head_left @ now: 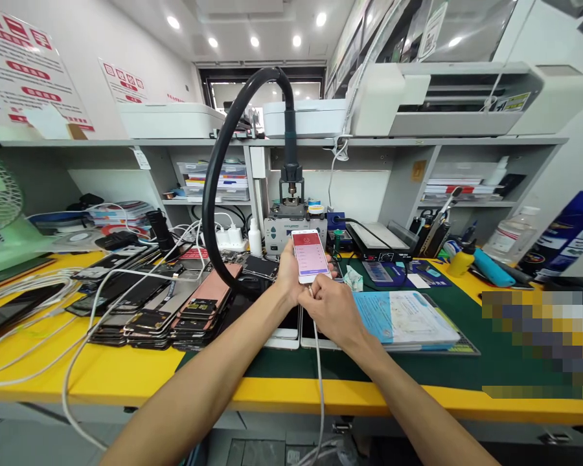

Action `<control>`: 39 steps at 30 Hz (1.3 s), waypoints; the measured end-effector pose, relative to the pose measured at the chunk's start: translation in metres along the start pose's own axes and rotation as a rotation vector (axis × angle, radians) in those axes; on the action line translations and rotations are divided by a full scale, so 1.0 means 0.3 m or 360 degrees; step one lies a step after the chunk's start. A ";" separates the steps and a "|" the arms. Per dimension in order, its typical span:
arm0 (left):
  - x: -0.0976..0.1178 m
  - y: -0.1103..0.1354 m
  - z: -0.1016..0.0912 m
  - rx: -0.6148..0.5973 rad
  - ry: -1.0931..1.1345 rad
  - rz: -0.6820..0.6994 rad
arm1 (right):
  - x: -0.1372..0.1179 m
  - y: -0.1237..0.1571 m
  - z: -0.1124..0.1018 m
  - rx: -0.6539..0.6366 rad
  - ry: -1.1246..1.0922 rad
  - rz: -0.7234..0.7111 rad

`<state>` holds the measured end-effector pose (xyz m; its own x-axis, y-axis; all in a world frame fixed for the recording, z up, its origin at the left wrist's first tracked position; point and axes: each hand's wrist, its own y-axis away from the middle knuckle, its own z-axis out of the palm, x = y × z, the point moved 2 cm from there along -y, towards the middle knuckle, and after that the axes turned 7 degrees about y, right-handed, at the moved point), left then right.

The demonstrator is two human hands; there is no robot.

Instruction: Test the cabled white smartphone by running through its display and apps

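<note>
My left hand (287,272) holds a white smartphone (309,255) upright above the green mat (418,362); its screen is lit with a red band on top. My right hand (331,309) is closed at the phone's bottom edge, pinching the plug of a white cable (319,382) that hangs down over the bench's front edge. Under my hands lie two white devices flat on the mat.
Stacks of phone screens and back covers (175,304) lie left on the yellow bench (126,372), with loose white cables. A hot-air station (291,226) with a black hose stands behind the phone. A blue-white leaflet stack (403,320) lies right. A green fan (0,207) is far left.
</note>
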<state>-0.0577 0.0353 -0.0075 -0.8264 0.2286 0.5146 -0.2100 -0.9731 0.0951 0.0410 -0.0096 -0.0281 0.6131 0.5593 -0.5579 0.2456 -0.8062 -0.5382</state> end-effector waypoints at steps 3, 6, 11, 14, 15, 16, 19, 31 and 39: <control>0.021 -0.005 -0.001 0.0012 0.0015 0.0041 | -0.014 0.009 -0.009 -0.0143 -0.0223 0.0076; 0.047 -0.007 -0.010 0.0009 0.0027 0.0084 | -0.023 0.011 -0.018 -0.0444 -0.0702 0.0319; 0.076 -0.005 -0.033 0.0047 0.0035 0.0112 | -0.013 0.000 -0.053 -0.0771 -0.1103 0.0618; 0.077 0.001 -0.029 0.0053 0.0034 0.0112 | -0.011 0.001 -0.068 -0.1035 -0.1253 0.0574; 0.075 0.004 -0.024 0.0044 0.0032 0.0107 | -0.013 0.003 -0.070 -0.1104 -0.1291 0.0560; 0.072 0.008 -0.018 0.0033 0.0028 0.0101 | -0.014 0.005 -0.071 -0.1146 -0.1317 0.0565; 0.062 0.023 0.004 0.0001 0.0011 0.0086 | -0.015 0.010 -0.065 -0.1115 -0.1350 0.0655; 0.051 0.038 0.021 -0.0108 -0.0040 0.0073 | -0.008 0.009 -0.062 -0.0991 -0.1383 0.0693; 0.053 0.038 0.025 -0.0175 0.0011 0.0096 | -0.013 0.009 -0.061 -0.0997 -0.1424 0.0732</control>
<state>-0.0692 0.0275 0.0081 -0.8427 0.1704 0.5107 -0.2154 -0.9761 -0.0298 0.0530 -0.0176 -0.0159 0.0577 -0.0726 -0.9957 0.6169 -0.7815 0.0927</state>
